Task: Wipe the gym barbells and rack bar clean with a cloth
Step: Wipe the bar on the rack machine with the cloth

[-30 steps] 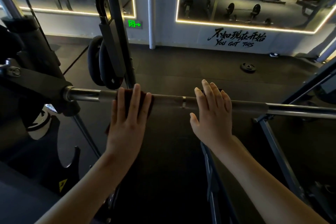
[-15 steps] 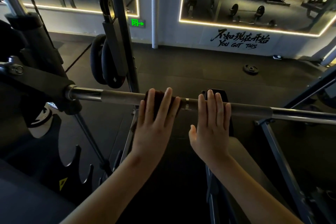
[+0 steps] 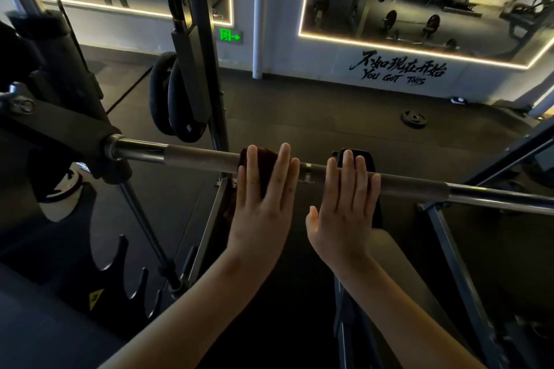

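Drift rightward along bar (image 3: 198,157) since a second ago for left hand (image 3: 260,213) and cloth (image 3: 263,159), now near right hand (image 3: 344,219); barely any over the last half second. Left hand flat, fingers straight and slightly spread, pressing dark cloth onto bar near its middle. Right hand flat too, straight fingers laid over bare bar, clasping nothing.
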